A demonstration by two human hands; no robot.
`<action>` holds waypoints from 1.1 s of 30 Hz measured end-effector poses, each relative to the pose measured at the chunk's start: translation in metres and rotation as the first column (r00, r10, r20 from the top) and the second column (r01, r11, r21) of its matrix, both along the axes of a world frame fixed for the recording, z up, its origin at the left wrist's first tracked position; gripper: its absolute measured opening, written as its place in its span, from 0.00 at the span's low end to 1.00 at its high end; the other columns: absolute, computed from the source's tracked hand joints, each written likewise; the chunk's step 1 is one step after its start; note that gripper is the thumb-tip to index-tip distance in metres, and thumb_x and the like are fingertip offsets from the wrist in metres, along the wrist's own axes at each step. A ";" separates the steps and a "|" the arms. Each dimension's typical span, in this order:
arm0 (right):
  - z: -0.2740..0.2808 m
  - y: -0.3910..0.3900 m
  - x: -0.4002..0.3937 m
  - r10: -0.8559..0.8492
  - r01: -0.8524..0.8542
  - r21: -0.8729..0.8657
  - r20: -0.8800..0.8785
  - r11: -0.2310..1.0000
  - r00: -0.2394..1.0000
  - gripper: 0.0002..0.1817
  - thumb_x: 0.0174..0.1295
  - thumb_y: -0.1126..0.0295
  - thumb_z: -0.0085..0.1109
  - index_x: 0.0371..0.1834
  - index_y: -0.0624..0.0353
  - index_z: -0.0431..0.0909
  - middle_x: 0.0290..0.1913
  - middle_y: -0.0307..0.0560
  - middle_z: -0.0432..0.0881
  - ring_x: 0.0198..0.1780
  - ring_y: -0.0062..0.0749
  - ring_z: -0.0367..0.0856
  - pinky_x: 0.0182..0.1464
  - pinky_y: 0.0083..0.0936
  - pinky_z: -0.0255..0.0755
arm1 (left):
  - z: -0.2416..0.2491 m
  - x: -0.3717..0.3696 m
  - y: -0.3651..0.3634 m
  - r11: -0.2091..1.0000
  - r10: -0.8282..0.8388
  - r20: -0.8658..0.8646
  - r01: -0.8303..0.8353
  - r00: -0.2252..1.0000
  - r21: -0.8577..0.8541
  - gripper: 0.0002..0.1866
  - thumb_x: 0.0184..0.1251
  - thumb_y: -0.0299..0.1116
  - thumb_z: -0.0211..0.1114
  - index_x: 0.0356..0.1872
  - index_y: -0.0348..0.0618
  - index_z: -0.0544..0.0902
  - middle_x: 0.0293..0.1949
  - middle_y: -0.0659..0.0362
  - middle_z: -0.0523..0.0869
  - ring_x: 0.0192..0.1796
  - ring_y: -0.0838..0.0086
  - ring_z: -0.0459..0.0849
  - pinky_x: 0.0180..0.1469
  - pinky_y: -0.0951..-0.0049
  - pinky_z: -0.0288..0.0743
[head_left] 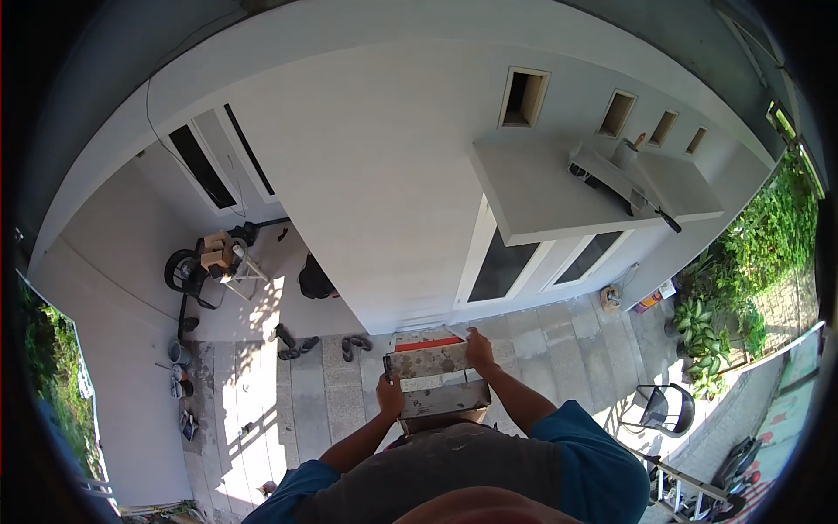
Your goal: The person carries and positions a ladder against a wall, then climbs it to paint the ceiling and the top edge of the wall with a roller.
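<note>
A worn, stained board or tray-like piece [428,361] with a red strip along its far edge lies in front of my body. My left hand [390,396] is closed round its near left corner. At its right end, my right hand [478,349] has its fingers wrapped on the edge. Nearer my chest is a second stained grey panel [445,400] with a brown box-like edge beneath it. The undersides of both pieces are hidden.
A white ledge [541,196] at upper right holds a long tool [611,179] and a cup. Sandals [356,347] lie on the tiled floor. A black chair [668,410] and ladder [685,489] stand right; a motorcycle with boxes [216,253] is left.
</note>
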State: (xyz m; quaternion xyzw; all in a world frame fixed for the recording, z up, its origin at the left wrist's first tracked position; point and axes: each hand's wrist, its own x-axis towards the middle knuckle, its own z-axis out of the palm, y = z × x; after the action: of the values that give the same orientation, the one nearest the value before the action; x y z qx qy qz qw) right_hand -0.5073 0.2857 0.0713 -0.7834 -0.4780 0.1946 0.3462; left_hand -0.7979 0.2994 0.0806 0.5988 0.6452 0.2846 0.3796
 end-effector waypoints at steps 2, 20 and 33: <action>0.001 0.000 -0.001 -0.041 0.042 -0.073 0.020 0.996 0.999 0.15 0.70 0.68 0.46 0.55 0.59 0.73 0.43 0.62 0.84 0.47 0.62 0.82 0.50 0.52 0.75 | 0.005 0.000 0.001 0.997 0.001 -0.017 -0.003 1.000 -0.081 0.25 0.67 0.49 0.61 0.49 0.34 0.80 0.40 0.40 0.86 0.45 0.45 0.85 0.47 0.51 0.76; 0.018 0.002 -0.006 -0.037 0.036 -0.062 -0.015 0.997 0.999 0.14 0.72 0.62 0.45 0.44 0.60 0.77 0.46 0.60 0.82 0.47 0.61 0.81 0.51 0.51 0.74 | -0.009 -0.003 0.007 0.999 -0.018 0.007 0.018 1.000 -0.047 0.27 0.60 0.47 0.69 0.47 0.29 0.81 0.41 0.42 0.86 0.44 0.53 0.85 0.49 0.58 0.76; 0.019 0.002 -0.011 -0.082 0.081 -0.061 -0.011 0.995 0.997 0.15 0.72 0.61 0.45 0.39 0.60 0.77 0.42 0.59 0.81 0.43 0.62 0.81 0.47 0.53 0.74 | -0.015 -0.008 0.009 0.998 -0.032 0.028 0.033 0.999 -0.057 0.25 0.63 0.47 0.70 0.45 0.30 0.81 0.42 0.44 0.83 0.46 0.53 0.82 0.52 0.58 0.73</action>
State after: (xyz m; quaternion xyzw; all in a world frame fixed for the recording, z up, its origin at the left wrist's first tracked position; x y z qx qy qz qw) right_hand -0.5181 0.2874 0.0906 -0.8110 -0.4372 0.1999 0.3333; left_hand -0.8055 0.3086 0.0659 0.5943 0.6381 0.2678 0.4097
